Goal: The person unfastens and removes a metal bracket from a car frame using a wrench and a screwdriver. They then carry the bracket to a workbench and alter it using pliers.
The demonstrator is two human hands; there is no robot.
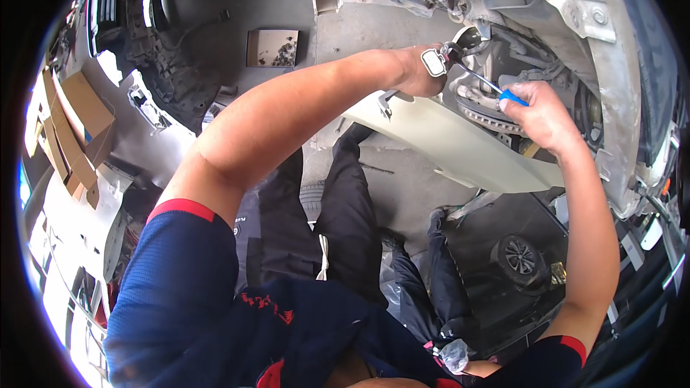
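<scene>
Gripping small white-framed part (433,62) in left hand (422,80), blue-handled screwdriver (513,98) in right hand (548,113), near cream panel (431,136); could slip if pushed too hard, jabbing left hand close ahead

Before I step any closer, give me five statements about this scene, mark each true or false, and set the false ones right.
1. The right hand grips a blue-handled tool. True.
2. The left hand rests on the person's knee. False: it is up near the far end of the tool's shaft.
3. An open box holds small dark pieces. True.
4. The wheel is at the picture's left edge. False: it is in the lower right.
5. A pale curved panel shows below both hands in the picture. True.
</scene>
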